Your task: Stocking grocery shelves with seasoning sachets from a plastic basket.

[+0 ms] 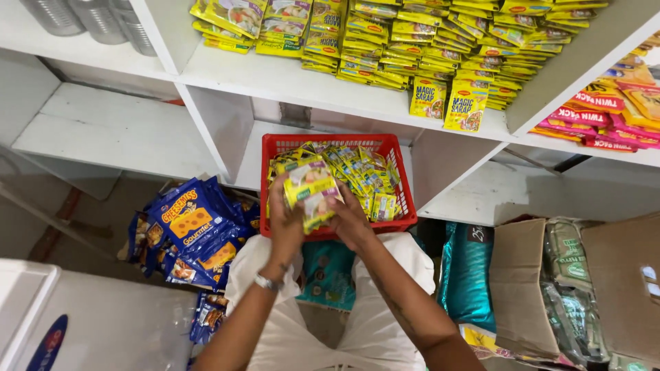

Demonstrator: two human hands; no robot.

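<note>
Yellow sachets [313, 189] clasped between both raised hands.

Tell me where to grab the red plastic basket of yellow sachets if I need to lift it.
Grip the red plastic basket by its two short side rims, coming from above and outside. The near rim is blocked by both hands holding a yellow sachet stack, and loose sachets fill the inside.

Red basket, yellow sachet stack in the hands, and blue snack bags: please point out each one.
red basket [405, 180]: head view, right wall.
yellow sachet stack [311, 187]: head view, front face of the top sachet.
blue snack bags [187, 221]: head view, front of the largest bag.
</note>
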